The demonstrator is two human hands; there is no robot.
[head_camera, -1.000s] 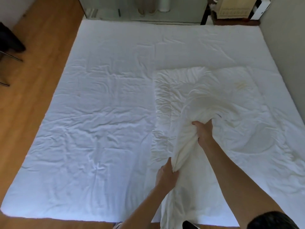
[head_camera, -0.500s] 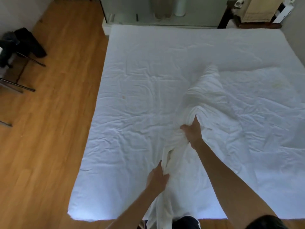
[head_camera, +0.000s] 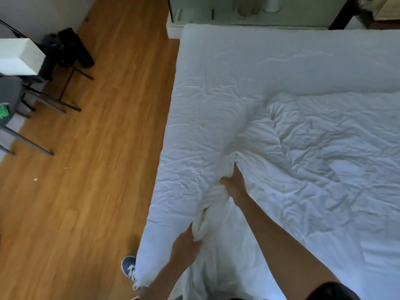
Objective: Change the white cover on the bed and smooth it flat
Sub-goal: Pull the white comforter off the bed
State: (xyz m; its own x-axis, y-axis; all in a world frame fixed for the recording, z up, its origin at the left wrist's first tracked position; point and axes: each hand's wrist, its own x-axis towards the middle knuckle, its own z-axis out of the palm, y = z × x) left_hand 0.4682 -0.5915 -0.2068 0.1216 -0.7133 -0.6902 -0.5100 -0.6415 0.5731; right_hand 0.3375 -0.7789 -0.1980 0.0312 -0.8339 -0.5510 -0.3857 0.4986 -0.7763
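Observation:
A white cover (head_camera: pixel 313 161) lies rumpled over the right part of the bed (head_camera: pixel 216 72), whose sheet is white too. The cover's left edge is bunched into a thick ridge that runs from the foot of the bed toward the middle. My left hand (head_camera: pixel 186 245) grips the near end of that ridge close to the bed's foot. Farther up, my right hand (head_camera: pixel 234 185) grips the same bunched edge, fingers buried in the folds. Both arms reach in from the bottom of the view.
Wooden floor (head_camera: pixel 97 169) runs along the bed's left side. A chair with dark clothes (head_camera: pixel 65 53) and a white tabletop (head_camera: pixel 17 57) stand at the far left. My blue shoe (head_camera: pixel 128 267) is by the bed's near corner. A wall and furniture lie beyond the headboard.
My view has swung left, showing more floor. Both hands have dragged the bunched cover edge leftward across the bed, and the cover has spread wider over the right side.

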